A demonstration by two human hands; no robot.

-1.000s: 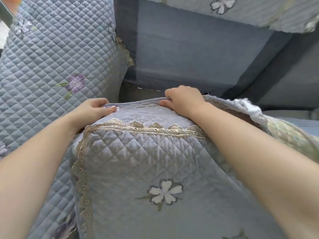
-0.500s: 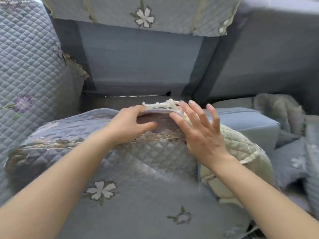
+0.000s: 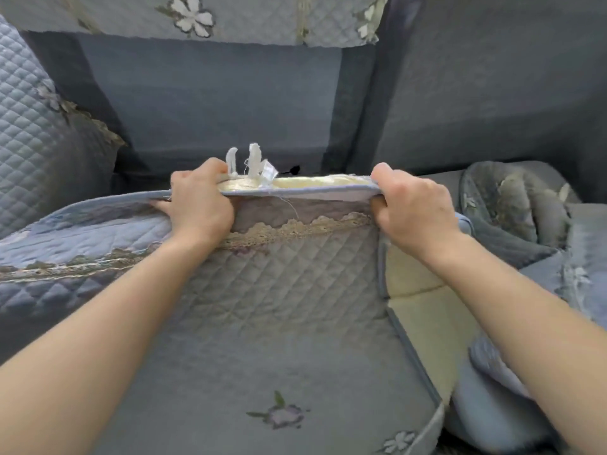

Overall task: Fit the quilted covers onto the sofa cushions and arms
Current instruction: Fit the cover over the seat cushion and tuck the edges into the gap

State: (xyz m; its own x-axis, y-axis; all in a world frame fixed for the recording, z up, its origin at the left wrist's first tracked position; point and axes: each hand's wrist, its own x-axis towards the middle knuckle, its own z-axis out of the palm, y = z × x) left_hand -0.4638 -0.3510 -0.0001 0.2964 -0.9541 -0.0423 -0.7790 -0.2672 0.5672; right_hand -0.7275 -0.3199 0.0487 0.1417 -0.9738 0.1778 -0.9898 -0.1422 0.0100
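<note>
Our left hand and right hand each curl round the far edge of the grey-blue quilted cover with lace trim, gripping it just in front of the plain grey-blue sofa backrest. The cover spreads from there toward us. White fabric ties stand up from that edge.
</note>
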